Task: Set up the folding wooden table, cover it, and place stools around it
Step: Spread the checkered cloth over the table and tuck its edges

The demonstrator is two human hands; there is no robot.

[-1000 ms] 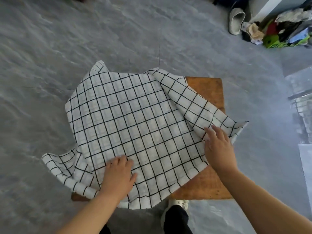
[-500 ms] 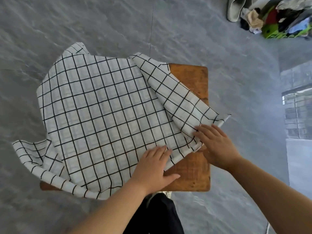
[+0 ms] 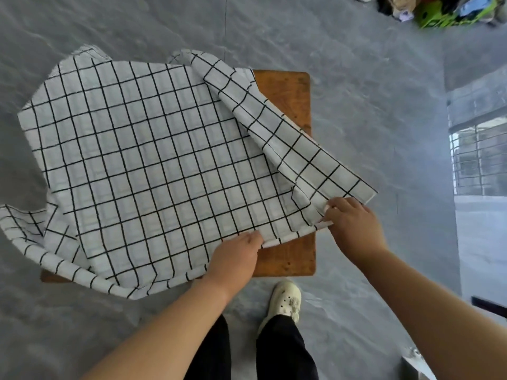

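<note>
A: Entry, head view. Where is the wooden table (image 3: 290, 256) recorded?

B: It is seen upright on the grey floor (image 3: 370, 78), directly ahead of the person. Most of its top is covered by the checked cloth (image 3: 153, 165). A strip of wood along the right side and the near right corner is left bare.

A: How is the cloth laid?

B: It is spread flat over the left and middle of the top and is draped past the left and near edges. Its right part is folded back on itself, so that a diagonal band is formed from the far middle to the right edge.

A: The left hand (image 3: 236, 259)?

B: It is placed at the near hem. The fingers are curled there, the tips are hidden under the fabric, and the hem is gripped.

A: The right hand (image 3: 354, 226)?

B: The near end of the folded band is pinched between its bent fingers, just beside the table's right edge.

A: Surroundings?

B: A cream shoe (image 3: 285, 298) is noted near the table's near edge. A heap of coloured clutter (image 3: 439, 9) is noted far right, and a barred window (image 3: 480, 157) at the right.
</note>
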